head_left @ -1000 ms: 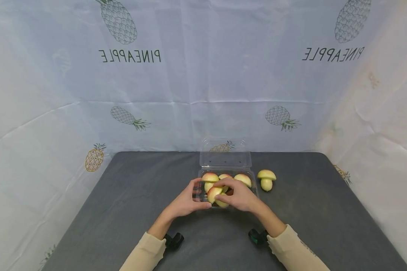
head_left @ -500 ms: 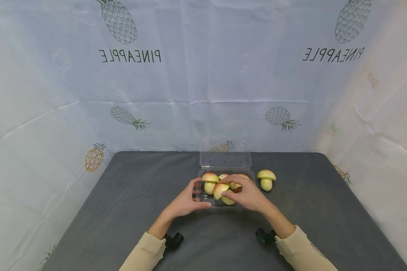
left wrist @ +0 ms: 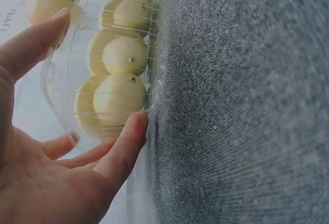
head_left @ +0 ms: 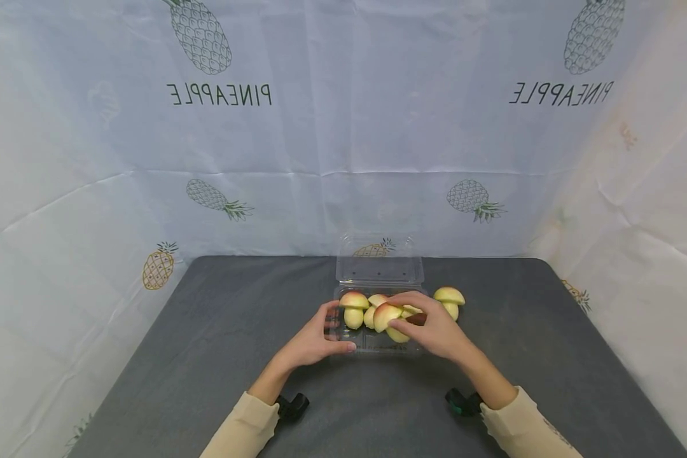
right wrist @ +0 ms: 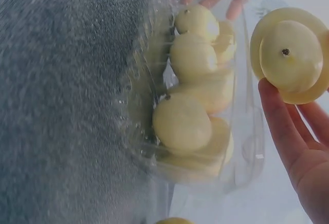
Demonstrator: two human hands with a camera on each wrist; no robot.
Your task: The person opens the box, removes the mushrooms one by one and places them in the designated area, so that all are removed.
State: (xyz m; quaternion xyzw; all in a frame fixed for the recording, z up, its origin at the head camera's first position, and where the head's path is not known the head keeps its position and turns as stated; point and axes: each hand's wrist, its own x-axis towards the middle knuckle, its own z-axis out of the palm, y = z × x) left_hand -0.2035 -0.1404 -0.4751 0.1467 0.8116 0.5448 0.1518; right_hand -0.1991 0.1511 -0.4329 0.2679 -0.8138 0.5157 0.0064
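Note:
A clear plastic clamshell box holds several apple pieces cut in a mushroom shape, with yellow flesh and some red skin on their caps. My left hand grips the box's left end, thumb at the near side and fingers at the far side. In my right hand, a mushroom-shaped apple is pinched between thumb and fingers. The right wrist view shows this apple raised outside the box wall, stem end facing the camera. Inside the box, a row of apples lies along the far side.
The box's lid stands open at the back. Another mushroom-shaped apple lies on the dark table, right of the box and partly behind my right hand. A pineapple-print cloth hangs behind.
My right hand has moved rightward across the box with the held apple, uncovering the apples at the box's left and middle. The left hand has stayed in place.

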